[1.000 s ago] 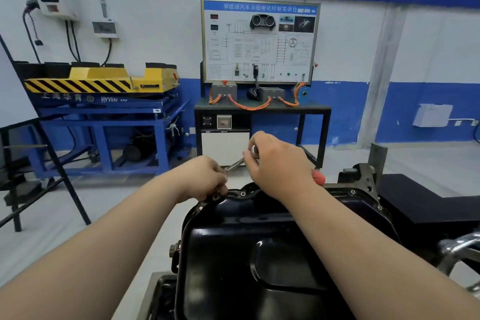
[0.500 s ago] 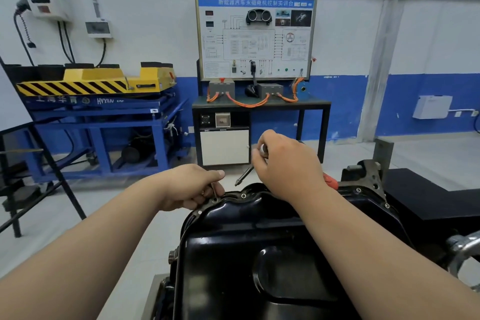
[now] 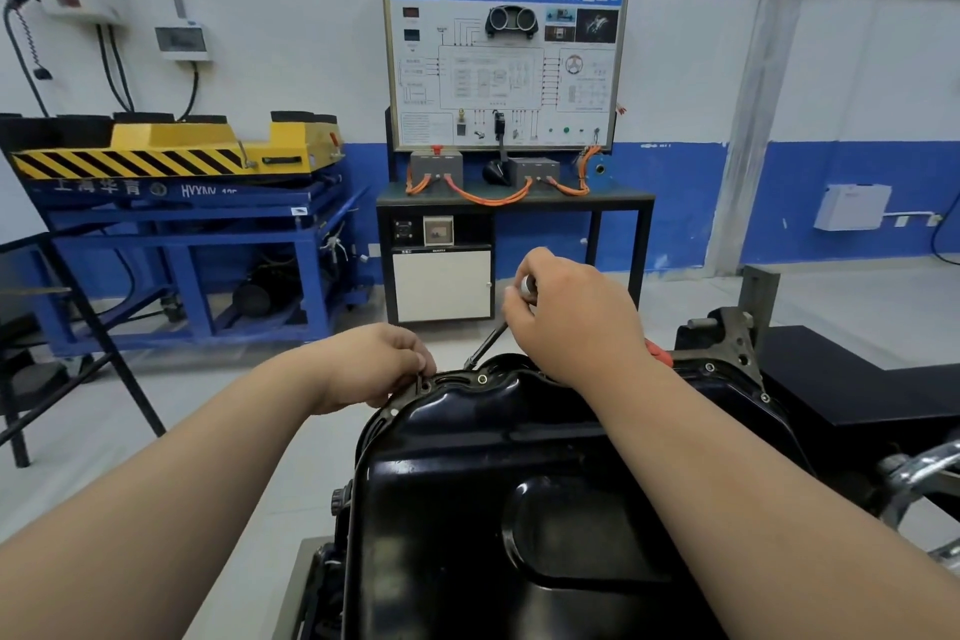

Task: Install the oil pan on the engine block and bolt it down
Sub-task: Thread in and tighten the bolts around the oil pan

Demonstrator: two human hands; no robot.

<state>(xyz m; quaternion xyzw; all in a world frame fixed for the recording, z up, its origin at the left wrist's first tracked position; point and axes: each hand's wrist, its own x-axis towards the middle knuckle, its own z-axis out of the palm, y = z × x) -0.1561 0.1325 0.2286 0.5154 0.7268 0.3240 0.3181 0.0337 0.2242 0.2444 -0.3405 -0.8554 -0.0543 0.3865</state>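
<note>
A glossy black oil pan (image 3: 519,509) sits upside-up on the engine block (image 3: 727,343), its bolt flange running along the far edge. My left hand (image 3: 379,364) is at the flange's far left corner, fingertips pinching a small bolt (image 3: 422,382) standing in a flange hole. My right hand (image 3: 571,317) grips a ratchet wrench (image 3: 488,346) with a silver head and a red handle end showing past the wrist. The wrench's dark shaft slants down toward the flange between my hands.
A blue lift stand with a yellow and black striped platform (image 3: 171,156) stands at the left. A training board on a black desk (image 3: 509,192) is straight ahead. A black folding frame (image 3: 78,343) is near left, and a black bench (image 3: 857,379) lies right.
My left hand slid slightly right to the flange corner and its fingers closed on the bolt. My right hand lifted the wrench a little higher above the pan's far edge.
</note>
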